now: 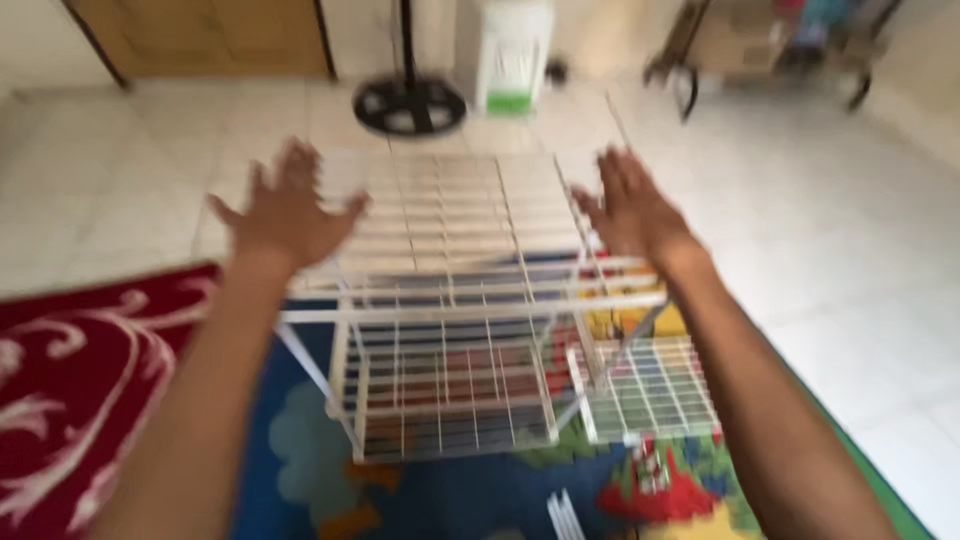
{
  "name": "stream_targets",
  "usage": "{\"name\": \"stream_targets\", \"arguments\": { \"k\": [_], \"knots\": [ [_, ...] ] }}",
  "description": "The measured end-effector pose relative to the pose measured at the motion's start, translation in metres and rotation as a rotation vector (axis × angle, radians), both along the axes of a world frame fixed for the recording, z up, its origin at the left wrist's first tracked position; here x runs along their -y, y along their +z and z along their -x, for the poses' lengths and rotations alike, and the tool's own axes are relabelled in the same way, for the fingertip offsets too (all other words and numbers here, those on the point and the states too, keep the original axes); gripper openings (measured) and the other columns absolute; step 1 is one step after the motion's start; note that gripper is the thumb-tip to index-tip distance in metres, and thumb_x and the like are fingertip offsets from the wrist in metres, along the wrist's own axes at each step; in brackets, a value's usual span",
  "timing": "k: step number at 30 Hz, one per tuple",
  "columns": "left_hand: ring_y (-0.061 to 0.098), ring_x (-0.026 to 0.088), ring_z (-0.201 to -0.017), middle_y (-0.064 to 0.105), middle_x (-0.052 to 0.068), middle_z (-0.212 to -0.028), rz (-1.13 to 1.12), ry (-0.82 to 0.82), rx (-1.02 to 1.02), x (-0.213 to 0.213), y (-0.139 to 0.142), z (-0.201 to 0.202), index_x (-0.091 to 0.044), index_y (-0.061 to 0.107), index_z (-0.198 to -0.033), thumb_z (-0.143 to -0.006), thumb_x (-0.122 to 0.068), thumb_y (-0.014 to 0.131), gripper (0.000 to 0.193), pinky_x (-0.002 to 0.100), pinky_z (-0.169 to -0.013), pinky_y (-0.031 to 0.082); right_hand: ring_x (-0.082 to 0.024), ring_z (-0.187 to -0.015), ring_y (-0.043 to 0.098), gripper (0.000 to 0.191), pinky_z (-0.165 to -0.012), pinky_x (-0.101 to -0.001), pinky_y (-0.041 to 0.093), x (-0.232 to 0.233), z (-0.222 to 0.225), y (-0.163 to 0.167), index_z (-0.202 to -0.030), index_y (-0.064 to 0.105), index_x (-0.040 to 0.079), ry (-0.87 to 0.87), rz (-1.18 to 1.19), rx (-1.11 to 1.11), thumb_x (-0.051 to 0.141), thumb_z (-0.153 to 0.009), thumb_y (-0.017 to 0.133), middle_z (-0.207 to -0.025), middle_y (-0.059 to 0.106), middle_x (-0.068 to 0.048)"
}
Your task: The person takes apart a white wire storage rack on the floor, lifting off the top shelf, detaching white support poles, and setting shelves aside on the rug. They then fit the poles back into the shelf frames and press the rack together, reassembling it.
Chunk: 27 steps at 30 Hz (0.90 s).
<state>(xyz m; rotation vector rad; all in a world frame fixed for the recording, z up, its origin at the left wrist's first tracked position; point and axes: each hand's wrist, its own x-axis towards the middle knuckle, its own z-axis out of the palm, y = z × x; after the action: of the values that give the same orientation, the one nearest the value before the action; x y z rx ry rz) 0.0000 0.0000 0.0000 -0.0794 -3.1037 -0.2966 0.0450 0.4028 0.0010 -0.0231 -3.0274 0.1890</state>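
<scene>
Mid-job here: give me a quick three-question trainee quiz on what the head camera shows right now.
1. True or false: the left hand grips a bar of the white wire rack.
2. What lies under the rack? A) bare tile B) colourful play mat C) red rug
3. What dark round thing stands on the floor beyond the rack?

Key:
1. False: both it and the right hand are spread open above the rack, holding nothing.
2. B
3. The round base of a stand.
</scene>
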Motion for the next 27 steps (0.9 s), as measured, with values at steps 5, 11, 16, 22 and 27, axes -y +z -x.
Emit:
{"name": "stream_targets", "arguments": {
  "k": [5,11,16,22,27],
  "knots": [
    [0.007,0.028,-0.159,0.011,-0.008,-0.172,0.195,0.021,-0.185,-0.013,0.013,-0.010,-0.028,0.021,-0.163,-0.093,-0.077,0.032,0.086,0.064,-0.123,-0.007,-0.020,-0.159,0.007,0.082,-0.127,-0.0452,0.010,0.020,-0.021,0.022,-0.163,0.018,0.021,-0.123,-0.064,0.004,0.070,-0.097,0.021,-0.173,0.008,-0.003],
    [0.003,0.026,-0.158,0.013,-0.001,-0.171,0.095,-0.014,-0.135,-0.023,0.022,-0.036,-0.033,0.025,-0.161,-0.089,-0.079,0.029,0.086,0.052,-0.124,-0.005,-0.018,-0.159,0.003,0.106,-0.127,-0.0467,0.003,0.058,-0.043,0.045,-0.164,0.014,0.028,-0.154,-0.033,0.115,0.091,-0.080,0.026,-0.172,0.004,-0.001],
    [0.003,0.027,-0.158,0.014,0.005,-0.170,0.119,-0.057,-0.171,-0.030,0.020,-0.047,-0.027,0.025,-0.161,-0.090,-0.081,0.028,0.090,0.045,-0.124,-0.001,-0.018,-0.158,0.002,0.108,-0.126,-0.0467,0.002,0.063,-0.062,0.057,-0.164,0.013,0.028,-0.160,-0.061,0.114,0.093,-0.079,0.027,-0.172,0.003,-0.001],
    [0.004,0.028,-0.156,0.012,0.005,-0.169,0.096,-0.089,-0.169,-0.030,0.012,-0.035,-0.027,0.023,-0.162,-0.089,-0.081,0.026,0.091,0.048,-0.123,0.001,-0.020,-0.158,0.005,0.107,-0.126,-0.0467,0.003,0.053,-0.062,0.053,-0.163,0.017,0.028,-0.167,-0.059,0.056,0.093,-0.079,0.026,-0.172,0.007,-0.002],
    [0.008,0.030,-0.156,0.015,0.006,-0.169,0.118,-0.110,-0.172,-0.031,0.014,-0.042,-0.026,0.025,-0.162,-0.091,-0.080,0.025,0.090,0.050,-0.123,0.005,-0.022,-0.158,0.009,0.105,-0.127,-0.0459,0.005,0.045,-0.067,0.040,-0.162,0.025,0.020,-0.150,-0.013,-0.054,0.090,-0.084,0.023,-0.171,0.015,-0.005]
  ]
}}
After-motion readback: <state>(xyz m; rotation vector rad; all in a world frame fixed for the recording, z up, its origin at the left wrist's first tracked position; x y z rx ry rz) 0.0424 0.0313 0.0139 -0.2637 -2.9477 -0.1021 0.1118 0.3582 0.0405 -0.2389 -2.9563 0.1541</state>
